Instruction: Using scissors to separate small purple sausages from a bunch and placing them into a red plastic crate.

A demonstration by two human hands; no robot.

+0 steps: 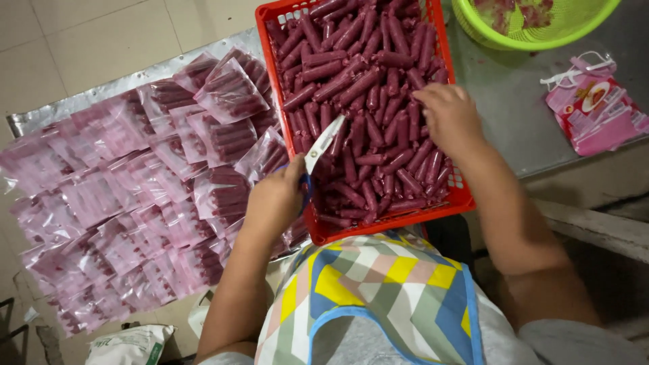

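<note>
A: Where are the person's hands?

B: The left hand (274,199) sits at the near left corner of the red crate (454,192). Its grip is pressed together round the handles of a pair of scissors (322,144), whose pale blades point up and to the right over the sausages (358,88).

A: And the other one?

B: The right hand (449,118) lies palm down on the sausages at the crate's right side. Its fingers curl into the pile, but whether that grip pinches one cannot be told; the fingertips are hidden among them.

A: How full is the crate?

B: Heaped with dark red sausages lying every way. It stands on a grey surface (514,101), its near edge just above the person's patterned apron (378,297).

A: What lies to the left?

B: A wide spread of clear bags (135,196), each holding a row of the same sausages, overlapping on a foil sheet (40,118) on the tiled floor. The nearest bags touch the crate's left wall.

A: Anything else?

B: A green basket (487,30) beyond the crate at the top right, with reddish pieces inside, and a stack of pink packets (595,108) further right on the surface. A white sack (128,345) sits at the lower left.
</note>
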